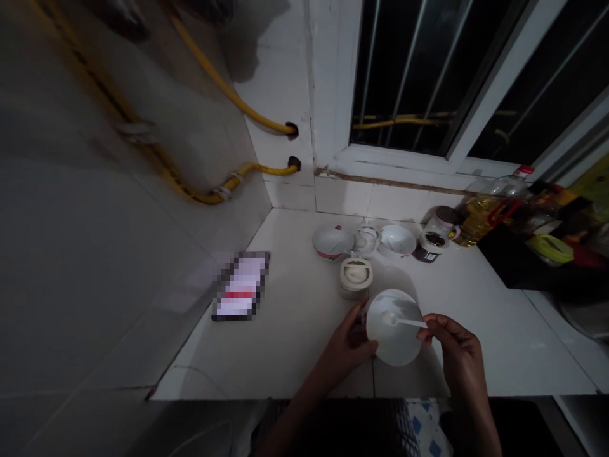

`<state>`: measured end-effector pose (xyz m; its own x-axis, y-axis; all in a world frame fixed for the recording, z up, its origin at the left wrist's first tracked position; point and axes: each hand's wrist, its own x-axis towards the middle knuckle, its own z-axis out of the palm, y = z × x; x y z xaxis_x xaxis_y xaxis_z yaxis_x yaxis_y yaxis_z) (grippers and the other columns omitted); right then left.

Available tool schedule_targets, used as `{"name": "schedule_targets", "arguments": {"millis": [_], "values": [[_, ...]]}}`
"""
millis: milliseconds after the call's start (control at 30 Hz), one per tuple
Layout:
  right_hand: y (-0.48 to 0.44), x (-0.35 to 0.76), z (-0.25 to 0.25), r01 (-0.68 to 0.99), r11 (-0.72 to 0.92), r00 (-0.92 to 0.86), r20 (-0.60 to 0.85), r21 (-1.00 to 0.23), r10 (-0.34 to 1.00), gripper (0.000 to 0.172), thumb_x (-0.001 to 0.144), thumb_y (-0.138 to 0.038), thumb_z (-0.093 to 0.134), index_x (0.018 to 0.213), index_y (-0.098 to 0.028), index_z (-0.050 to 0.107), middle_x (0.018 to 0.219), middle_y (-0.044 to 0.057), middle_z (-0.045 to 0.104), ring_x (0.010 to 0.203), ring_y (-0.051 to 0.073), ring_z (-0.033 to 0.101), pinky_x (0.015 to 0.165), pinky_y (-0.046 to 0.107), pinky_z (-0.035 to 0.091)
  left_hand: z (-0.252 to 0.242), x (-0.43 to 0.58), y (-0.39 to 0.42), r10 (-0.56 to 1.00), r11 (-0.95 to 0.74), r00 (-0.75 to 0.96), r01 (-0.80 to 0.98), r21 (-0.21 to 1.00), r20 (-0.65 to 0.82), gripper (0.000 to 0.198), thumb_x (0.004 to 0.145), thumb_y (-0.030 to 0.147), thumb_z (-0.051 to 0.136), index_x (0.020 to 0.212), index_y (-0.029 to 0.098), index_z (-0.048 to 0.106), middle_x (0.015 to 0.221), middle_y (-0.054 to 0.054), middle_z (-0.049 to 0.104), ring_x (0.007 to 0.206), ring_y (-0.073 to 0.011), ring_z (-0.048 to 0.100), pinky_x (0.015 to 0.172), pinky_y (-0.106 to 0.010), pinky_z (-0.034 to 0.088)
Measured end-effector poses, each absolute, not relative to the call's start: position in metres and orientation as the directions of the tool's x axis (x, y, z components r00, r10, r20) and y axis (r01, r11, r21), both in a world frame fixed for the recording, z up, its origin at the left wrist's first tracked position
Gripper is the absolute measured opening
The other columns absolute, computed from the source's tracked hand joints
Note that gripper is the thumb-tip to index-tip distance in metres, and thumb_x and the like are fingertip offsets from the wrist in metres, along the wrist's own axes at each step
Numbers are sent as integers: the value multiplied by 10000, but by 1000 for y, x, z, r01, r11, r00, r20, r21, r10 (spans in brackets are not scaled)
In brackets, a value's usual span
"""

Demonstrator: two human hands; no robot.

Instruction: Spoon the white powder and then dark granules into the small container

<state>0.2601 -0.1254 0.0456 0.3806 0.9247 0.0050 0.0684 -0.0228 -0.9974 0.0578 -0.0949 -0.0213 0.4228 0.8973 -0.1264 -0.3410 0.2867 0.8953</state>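
A white bowl (394, 346) is tilted toward me over the near part of the counter. My left hand (349, 346) grips its left side, with the thumb at the rim. In my right hand (457, 346) a small white spoon (412, 323) is pinched by the handle. The spoon's head lies over the inside of the bowl; whether it touches the bottom I cannot tell. Just beyond the bowl stands a squat jar (356, 279) with a pale top.
Behind are two more bowls (333, 242) (398, 241), a clear glass container (366, 238) and a dark jar (431, 245). A phone (242, 285) lies at the left wall. Oil bottles (476, 219) and a black box (514, 254) stand right. Yellow pipes (176, 181) run along the wall.
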Motion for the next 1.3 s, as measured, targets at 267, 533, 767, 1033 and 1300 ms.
{"name": "schedule_targets", "arguments": {"millis": [267,533,767,1033,1300], "values": [[-100,251,65,54,78,373,92,-996,923,208,745,-382,746,746,-174,732,576,27,679,545,165,563,585,304,481,-28,56,-93,881,334,445,-343,878,-161,1017,629,493,842,1486,239,356,1230,-124,594,1033,-267,609,732,-315,598],[-51,228,68,587,377,161,559,-717,813,167,902,-324,590,849,-213,704,735,37,743,694,207,645,760,382,496,-28,52,-94,873,360,456,-358,861,-175,1089,613,516,845,1504,211,298,1302,-168,557,1022,-292,621,672,-310,597],[-47,221,67,761,645,-395,735,-75,552,301,900,-34,466,1018,-221,671,866,28,762,735,177,647,930,421,403,-28,49,-93,884,331,446,-386,861,-140,1038,631,525,834,1490,213,340,1253,-156,590,1016,-282,618,693,-309,589],[-79,247,65,672,545,-29,717,-502,696,145,918,-156,584,934,-248,695,829,16,746,836,215,659,922,428,468,-30,52,-92,888,327,439,-391,860,-138,1027,619,490,849,1483,228,362,1278,-147,575,1031,-272,610,704,-295,585],[-118,272,56,774,483,-156,616,-409,772,136,934,-211,577,1001,-234,694,869,52,733,817,221,660,704,335,523,-21,53,-91,895,286,431,-358,889,-115,971,630,379,829,1474,186,390,1155,-97,633,925,-193,611,782,-293,539]]}}
